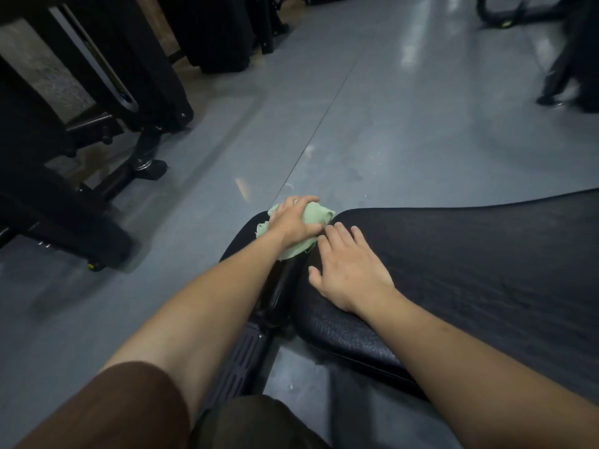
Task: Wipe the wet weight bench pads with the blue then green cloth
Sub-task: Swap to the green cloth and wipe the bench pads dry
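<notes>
My left hand (pixel 293 223) grips a bunched green cloth (pixel 319 213) and presses it onto the small black seat pad (pixel 241 241) of the weight bench. My right hand (pixel 348 270) lies flat, fingers spread, on the near end of the long black back pad (pixel 470 270), which stretches off to the right. The two hands almost touch at the gap between the pads. No blue cloth is in view.
The bench's black frame (pixel 240 367) runs beneath the pads toward me. A black gym machine (pixel 97 124) with feet on the grey floor (pixel 372 124) stands at the left. More dark equipment (pixel 570 69) stands at the far right.
</notes>
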`<act>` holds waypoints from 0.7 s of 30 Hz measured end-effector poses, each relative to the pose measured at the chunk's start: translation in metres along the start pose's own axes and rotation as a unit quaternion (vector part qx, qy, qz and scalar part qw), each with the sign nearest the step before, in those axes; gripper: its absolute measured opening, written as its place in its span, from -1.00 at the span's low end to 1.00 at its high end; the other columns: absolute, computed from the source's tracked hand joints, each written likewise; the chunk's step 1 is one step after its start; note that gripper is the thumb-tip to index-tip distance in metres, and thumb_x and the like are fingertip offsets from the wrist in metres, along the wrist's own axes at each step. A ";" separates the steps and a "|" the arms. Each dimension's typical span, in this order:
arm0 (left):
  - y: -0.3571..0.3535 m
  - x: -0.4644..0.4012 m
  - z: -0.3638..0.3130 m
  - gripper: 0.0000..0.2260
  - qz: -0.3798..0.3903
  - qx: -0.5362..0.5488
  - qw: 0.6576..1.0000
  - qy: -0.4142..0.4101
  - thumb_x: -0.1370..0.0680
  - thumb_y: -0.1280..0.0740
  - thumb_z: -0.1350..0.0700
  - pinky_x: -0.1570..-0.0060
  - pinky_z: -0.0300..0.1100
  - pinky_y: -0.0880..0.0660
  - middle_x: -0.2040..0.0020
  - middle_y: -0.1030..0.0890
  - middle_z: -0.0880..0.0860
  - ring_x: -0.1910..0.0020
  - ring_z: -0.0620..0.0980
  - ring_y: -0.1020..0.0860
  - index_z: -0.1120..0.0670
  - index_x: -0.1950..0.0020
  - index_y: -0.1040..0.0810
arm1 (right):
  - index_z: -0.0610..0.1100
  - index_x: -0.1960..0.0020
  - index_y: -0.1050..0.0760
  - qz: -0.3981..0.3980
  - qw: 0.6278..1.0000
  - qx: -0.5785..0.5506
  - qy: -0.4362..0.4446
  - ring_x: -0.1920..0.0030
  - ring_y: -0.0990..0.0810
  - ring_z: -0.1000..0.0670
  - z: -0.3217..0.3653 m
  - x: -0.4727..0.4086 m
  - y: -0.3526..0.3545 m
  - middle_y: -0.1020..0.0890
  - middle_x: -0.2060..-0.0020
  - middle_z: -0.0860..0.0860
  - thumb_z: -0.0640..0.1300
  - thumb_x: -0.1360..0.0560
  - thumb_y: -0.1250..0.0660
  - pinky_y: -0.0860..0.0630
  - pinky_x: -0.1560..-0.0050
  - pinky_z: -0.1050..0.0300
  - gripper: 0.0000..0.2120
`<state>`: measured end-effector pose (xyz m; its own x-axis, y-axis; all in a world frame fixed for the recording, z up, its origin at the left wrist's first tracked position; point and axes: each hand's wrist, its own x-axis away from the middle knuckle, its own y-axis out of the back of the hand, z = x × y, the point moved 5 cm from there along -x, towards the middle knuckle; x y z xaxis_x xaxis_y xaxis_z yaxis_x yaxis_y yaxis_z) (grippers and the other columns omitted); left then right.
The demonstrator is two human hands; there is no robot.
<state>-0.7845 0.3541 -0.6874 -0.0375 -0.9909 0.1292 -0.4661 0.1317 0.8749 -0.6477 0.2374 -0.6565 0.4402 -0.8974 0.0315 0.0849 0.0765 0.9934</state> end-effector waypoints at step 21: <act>0.001 0.023 -0.001 -0.47 -0.030 0.006 0.998 -0.061 -0.36 -0.43 -0.15 -0.35 0.03 -0.32 -0.33 -0.37 -0.07 -0.35 0.02 -0.36 -0.26 -0.31 -0.41 | -0.24 -0.52 -0.22 -0.017 1.000 -0.006 -0.005 -0.57 -0.08 -0.17 0.000 0.000 0.000 -0.24 -0.53 -0.19 0.17 -0.61 0.01 0.03 -0.57 -0.17 -0.36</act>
<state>-0.7852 0.3317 -0.6833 -0.1165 -0.9930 0.0191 -0.4818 0.0733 0.8732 -0.6480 0.2377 -0.6561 0.4279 -0.9038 -0.0007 0.1102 0.0514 0.9926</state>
